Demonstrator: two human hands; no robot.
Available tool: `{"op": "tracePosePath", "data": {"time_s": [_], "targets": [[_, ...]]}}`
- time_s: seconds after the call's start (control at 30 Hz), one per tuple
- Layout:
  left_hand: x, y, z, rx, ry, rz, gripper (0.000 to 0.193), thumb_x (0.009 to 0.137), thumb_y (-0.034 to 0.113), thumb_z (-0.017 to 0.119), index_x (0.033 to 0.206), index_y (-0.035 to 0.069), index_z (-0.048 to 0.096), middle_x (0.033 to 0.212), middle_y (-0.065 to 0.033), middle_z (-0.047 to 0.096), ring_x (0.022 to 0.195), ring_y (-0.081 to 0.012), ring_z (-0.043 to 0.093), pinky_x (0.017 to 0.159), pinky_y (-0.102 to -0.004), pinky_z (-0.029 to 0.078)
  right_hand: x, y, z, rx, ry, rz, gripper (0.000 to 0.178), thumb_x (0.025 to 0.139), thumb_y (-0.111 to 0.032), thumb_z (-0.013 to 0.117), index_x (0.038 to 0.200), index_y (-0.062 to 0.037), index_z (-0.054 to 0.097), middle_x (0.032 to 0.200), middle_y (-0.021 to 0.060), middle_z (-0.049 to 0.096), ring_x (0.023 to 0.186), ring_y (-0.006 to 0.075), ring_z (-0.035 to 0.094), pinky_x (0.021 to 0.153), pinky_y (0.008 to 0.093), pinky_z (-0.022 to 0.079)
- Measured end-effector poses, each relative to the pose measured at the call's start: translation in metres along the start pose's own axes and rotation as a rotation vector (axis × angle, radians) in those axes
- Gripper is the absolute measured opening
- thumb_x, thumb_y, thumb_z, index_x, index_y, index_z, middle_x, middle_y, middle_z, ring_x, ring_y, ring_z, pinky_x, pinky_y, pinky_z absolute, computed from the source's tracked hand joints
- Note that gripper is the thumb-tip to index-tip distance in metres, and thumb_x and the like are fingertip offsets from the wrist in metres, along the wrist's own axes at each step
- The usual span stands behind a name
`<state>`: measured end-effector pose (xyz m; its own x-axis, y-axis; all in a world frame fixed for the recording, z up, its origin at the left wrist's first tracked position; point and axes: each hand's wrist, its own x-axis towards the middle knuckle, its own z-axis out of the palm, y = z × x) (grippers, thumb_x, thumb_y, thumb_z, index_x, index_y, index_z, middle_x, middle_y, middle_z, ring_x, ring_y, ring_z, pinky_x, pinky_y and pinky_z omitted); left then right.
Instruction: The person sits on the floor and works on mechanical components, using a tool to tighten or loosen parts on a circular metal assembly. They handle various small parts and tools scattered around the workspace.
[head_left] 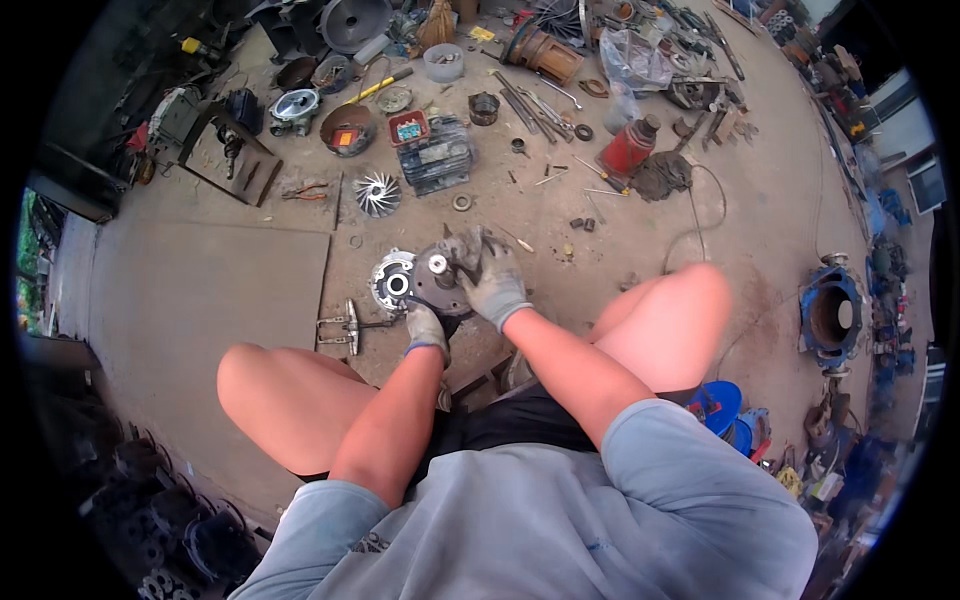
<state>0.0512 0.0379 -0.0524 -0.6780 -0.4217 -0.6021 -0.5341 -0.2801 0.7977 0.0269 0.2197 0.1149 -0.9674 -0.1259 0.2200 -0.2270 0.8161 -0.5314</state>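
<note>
A dark round metal plate (428, 287) with a bright shaft end at its centre is held up in front of me. My left hand (427, 328), in a grey work glove, closes on its lower edge. My gloved right hand (495, 285) is closed at its right side, on a crumpled grey rag (463, 248) that lies against the plate. Just left of the plate, partly covered by it, is a silver metal end cover (393, 278) with a round centre hole. A gear puller (350, 326) lies on the floor near my left hand.
Beyond my hands stand a finned motor housing (437, 160), a bladed fan wheel (378, 195) and a red bottle jack (630, 147). Pliers (306, 191), a metal ring (462, 202) and several rods lie about. A blue-rimmed pump casing (832, 312) is at the right, a flat sheet (215, 290) at the left.
</note>
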Motion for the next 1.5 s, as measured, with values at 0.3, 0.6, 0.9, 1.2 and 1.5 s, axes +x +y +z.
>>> {"op": "tracePosePath", "data": {"time_s": [0.3,0.6,0.9,1.2,1.5], "targets": [[0.008,0.153,0.003,0.342,-0.461,0.429,0.052,0.104,0.043,0.062,0.137,0.003,0.063,0.124,-0.011,0.07,0.111,-0.0181,0.064,0.101,-0.0321,0.048,-0.011,0.029,-0.009,0.068,-0.079,-0.276,0.068,0.078,-0.03,0.082,0.137,-0.0046,0.06,0.137,0.0217,0.059,0.123,0.0407,0.056,0.108,0.0477,0.047],[0.071,0.107,-0.006,1.323,-0.17,0.497,0.052,0.09,0.051,0.069,0.127,0.013,0.074,0.116,-0.018,0.076,0.112,-0.0392,0.071,0.096,-0.0453,0.057,0.046,0.005,-0.006,-0.111,-0.132,-0.045,0.041,0.085,-0.026,0.075,0.119,-0.0045,0.066,0.119,0.02,0.066,0.11,0.0402,0.064,0.096,0.0484,0.054],[0.02,0.1,0.016,1.137,-0.025,0.279,0.087,0.097,0.08,0.036,0.121,0.007,0.077,0.123,-0.0266,0.071,0.115,-0.0434,0.069,0.102,-0.0509,0.052,-0.015,0.011,-0.033,-0.034,-0.243,-0.168,0.03,0.089,-0.019,0.071,0.117,-0.0103,0.069,0.113,0.0215,0.065,0.105,0.0421,0.067,0.088,0.0506,0.056],[-0.014,0.087,0.014,1.015,-0.085,0.206,0.068,0.112,0.05,0.025,0.163,0.006,0.02,0.122,-0.0324,0.069,0.115,-0.0446,0.068,0.098,-0.0505,0.054,-0.072,-0.024,-0.036,0.095,-0.134,-0.094,0.038,0.083,-0.022,0.076,0.119,-0.0107,0.07,0.12,0.0245,0.063,0.108,0.0429,0.064,0.095,0.0524,0.053],[-0.058,0.125,-0.001,0.949,-0.214,0.346,0.059,0.112,0.042,0.033,0.163,0.011,0.034,0.147,-0.0282,0.057,0.134,-0.0425,0.056,0.11,-0.0505,0.046,-0.046,0.014,0.0,0.299,0.045,0.095,0.045,0.086,-0.015,0.074,0.127,0.0006,0.065,0.135,0.025,0.057,0.125,0.0462,0.053,0.108,0.049,0.046]]}}
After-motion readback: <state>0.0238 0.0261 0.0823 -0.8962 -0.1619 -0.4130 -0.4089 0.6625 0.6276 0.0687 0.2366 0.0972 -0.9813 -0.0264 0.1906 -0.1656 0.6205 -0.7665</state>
